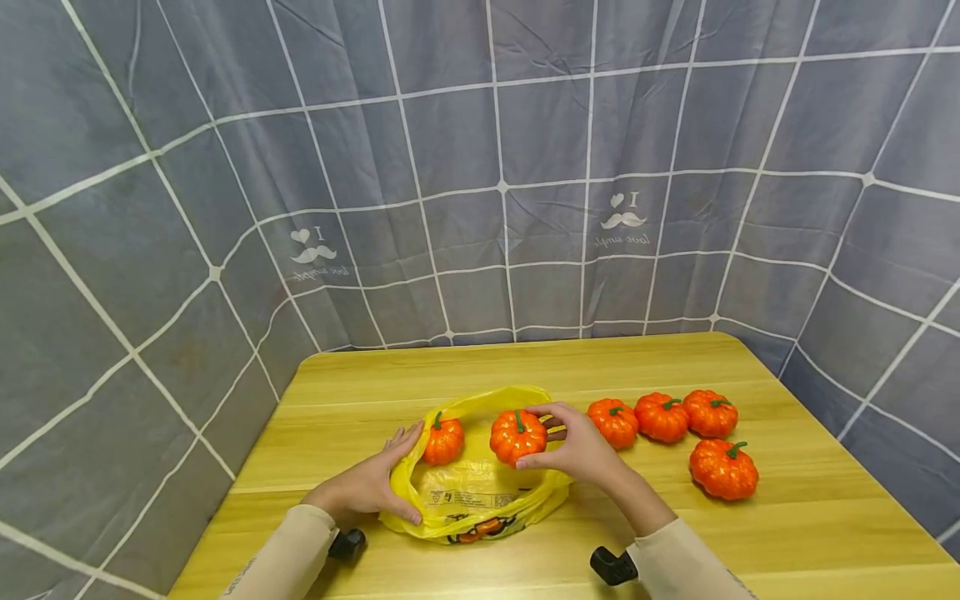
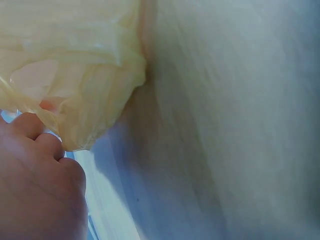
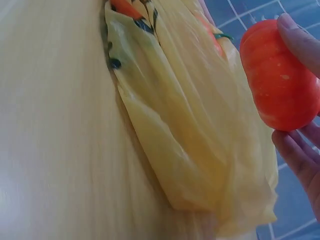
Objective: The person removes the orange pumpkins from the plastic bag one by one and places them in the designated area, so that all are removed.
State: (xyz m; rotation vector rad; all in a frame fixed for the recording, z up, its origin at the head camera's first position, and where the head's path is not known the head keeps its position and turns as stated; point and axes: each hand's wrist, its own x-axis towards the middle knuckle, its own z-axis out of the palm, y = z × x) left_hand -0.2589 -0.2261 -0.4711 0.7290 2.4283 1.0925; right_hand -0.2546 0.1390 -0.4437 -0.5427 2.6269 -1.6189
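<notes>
A yellow plastic bag [image 1: 480,492] lies on the table with its mouth spread wide. At its left rim my left hand [image 1: 372,481] grips the plastic; in the left wrist view the curled fingers [image 2: 49,145] are against the bag's thin film. One small orange pumpkin [image 1: 444,441] with a green stem sits inside the bag at the left. Above the bag's opening, my right hand [image 1: 577,446] holds another orange pumpkin [image 1: 518,437] between thumb and fingers. The right wrist view has this held pumpkin [image 3: 281,75] raised beside the bag's side.
Right of the bag, several more orange pumpkins stand on the wooden table [image 1: 360,383]: three in a row at the back, such as the middle one [image 1: 662,417], and one nearer [image 1: 723,470]. A grey gridded curtain [image 1: 465,167] surrounds the table's back and sides.
</notes>
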